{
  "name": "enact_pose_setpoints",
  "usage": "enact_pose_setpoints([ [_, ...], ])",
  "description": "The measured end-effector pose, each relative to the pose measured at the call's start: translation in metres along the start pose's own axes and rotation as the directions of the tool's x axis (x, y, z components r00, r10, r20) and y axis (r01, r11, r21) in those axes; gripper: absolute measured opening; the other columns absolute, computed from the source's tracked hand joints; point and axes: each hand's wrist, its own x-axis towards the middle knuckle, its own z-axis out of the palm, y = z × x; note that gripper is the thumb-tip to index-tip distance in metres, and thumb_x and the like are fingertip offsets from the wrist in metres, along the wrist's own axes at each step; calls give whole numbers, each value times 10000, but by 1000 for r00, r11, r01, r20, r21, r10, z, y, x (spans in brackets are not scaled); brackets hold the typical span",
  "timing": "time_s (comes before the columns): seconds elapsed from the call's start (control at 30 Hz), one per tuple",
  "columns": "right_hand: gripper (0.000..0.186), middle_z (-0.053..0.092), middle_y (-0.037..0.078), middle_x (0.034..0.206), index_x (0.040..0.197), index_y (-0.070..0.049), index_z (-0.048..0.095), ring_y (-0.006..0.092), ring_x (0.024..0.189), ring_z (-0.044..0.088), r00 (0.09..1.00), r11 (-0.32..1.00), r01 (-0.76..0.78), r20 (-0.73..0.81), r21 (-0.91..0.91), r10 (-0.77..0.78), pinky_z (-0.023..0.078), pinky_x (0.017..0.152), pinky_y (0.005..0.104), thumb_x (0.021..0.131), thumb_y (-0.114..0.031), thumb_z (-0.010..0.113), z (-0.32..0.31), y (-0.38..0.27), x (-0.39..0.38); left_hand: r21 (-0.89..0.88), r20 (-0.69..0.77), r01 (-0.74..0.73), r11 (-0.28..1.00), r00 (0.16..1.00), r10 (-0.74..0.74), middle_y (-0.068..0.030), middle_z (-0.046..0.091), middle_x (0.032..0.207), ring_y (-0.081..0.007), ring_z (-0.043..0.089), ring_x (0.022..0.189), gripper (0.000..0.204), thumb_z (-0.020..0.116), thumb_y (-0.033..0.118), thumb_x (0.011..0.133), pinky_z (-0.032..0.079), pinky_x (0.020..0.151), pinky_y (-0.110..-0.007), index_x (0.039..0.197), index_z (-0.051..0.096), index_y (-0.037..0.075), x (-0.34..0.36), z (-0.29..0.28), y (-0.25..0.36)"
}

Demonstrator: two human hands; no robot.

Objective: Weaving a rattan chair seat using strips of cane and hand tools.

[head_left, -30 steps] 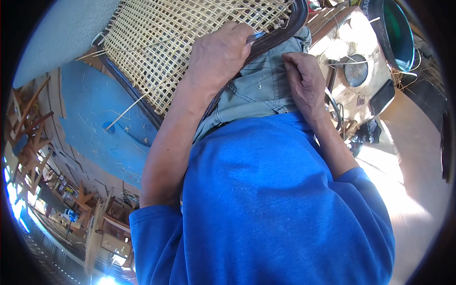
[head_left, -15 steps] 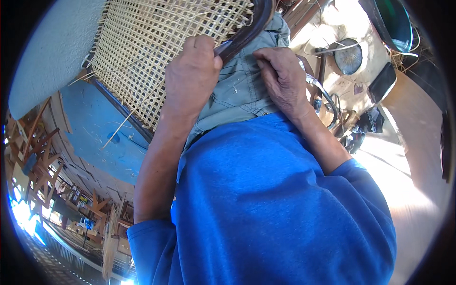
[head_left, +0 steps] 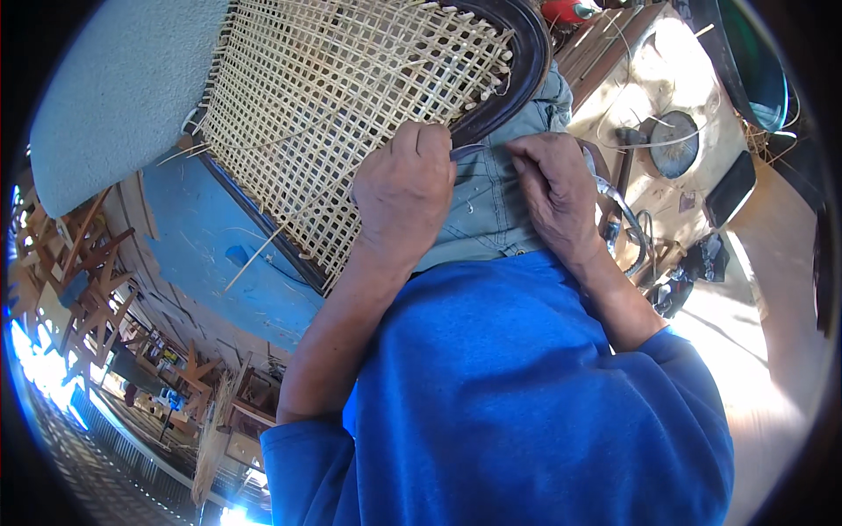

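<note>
My left hand (head_left: pixel 405 188) is closed around a slim metal tool (head_left: pixel 465 151) at the near edge of a cane panel (head_left: pixel 307 88) woven inside a dark curved frame (head_left: pixel 513 88). Loose strands (head_left: pixel 254 259) stick out from the panel's left side. My right hand (head_left: pixel 553 193) is curled with thumb and fingers together, just right of the tool's visible end, over my grey-green trousers (head_left: pixel 478 210); what it holds, if anything, is hidden.
At the right are a wooden block (head_left: pixel 649 61), round metal disc (head_left: pixel 674 145), phone-like slab (head_left: pixel 728 188), green-lined bucket (head_left: pixel 767 88) and looped cord. A pale padded surface (head_left: pixel 114 105), blue board (head_left: pixel 193 245) and stacked wooden furniture (head_left: pixel 79 289) lie left.
My left hand, first higher at the frame's rim, has come down toward me, closer to my right hand. The view shifted slightly, moving the panel in the picture.
</note>
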Motion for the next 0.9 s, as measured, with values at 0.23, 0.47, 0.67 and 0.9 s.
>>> enact_pose_setpoints([
  [0.23,187,565,91,846,961,-38,614,228,779,553,1000,1000,-17,17,13,17,437,691,305,789,32,603,0,0,3,-54,13,-32,998,999,32,-55,521,781,-221,571,584,269,705,135,665,467,516,-336,862,523,111,8,-7,-1],
  [0.47,187,572,87,842,960,-36,617,221,774,559,999,999,-32,6,11,32,441,689,295,787,32,604,1,0,3,-175,107,146,974,986,-129,-88,604,852,-272,624,700,200,663,78,754,498,601,-373,942,595,87,15,-10,2],
  [0.67,176,576,87,845,957,-35,621,216,778,564,999,999,-42,-3,5,42,445,691,293,792,25,604,1,1,1,-242,106,220,945,974,-200,-118,616,871,-292,626,710,152,610,73,785,500,621,-380,936,600,64,18,-8,3],
  [0.9,187,575,94,840,966,-32,620,225,782,569,998,997,-65,-14,37,66,449,695,301,788,26,610,1,0,0,-161,135,218,962,971,-197,-98,594,886,-306,624,738,236,669,124,737,513,629,-399,945,566,85,16,-8,3],
])
